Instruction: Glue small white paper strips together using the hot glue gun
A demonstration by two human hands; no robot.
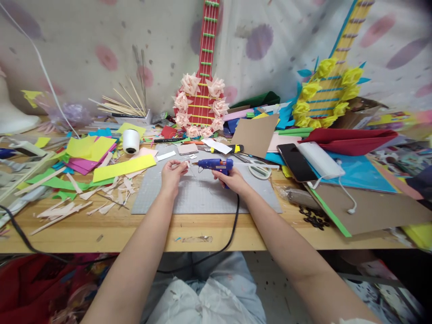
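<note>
My right hand grips a blue hot glue gun above the grey cutting mat, its nozzle pointing left. A glue stick juts from its back end, and a black cord hangs below the handle. Close to the nozzle, my left hand pinches a small white piece between the fingertips; what kind of piece is too small to tell. Whether nozzle and piece touch, I cannot tell. Scissors with pale handles lie behind the right hand.
A red paper guitar with pink flowers stands behind the mat, a yellow one to its right. Paper scraps and a white roll lie left. A phone, power bank and cardboard lie right.
</note>
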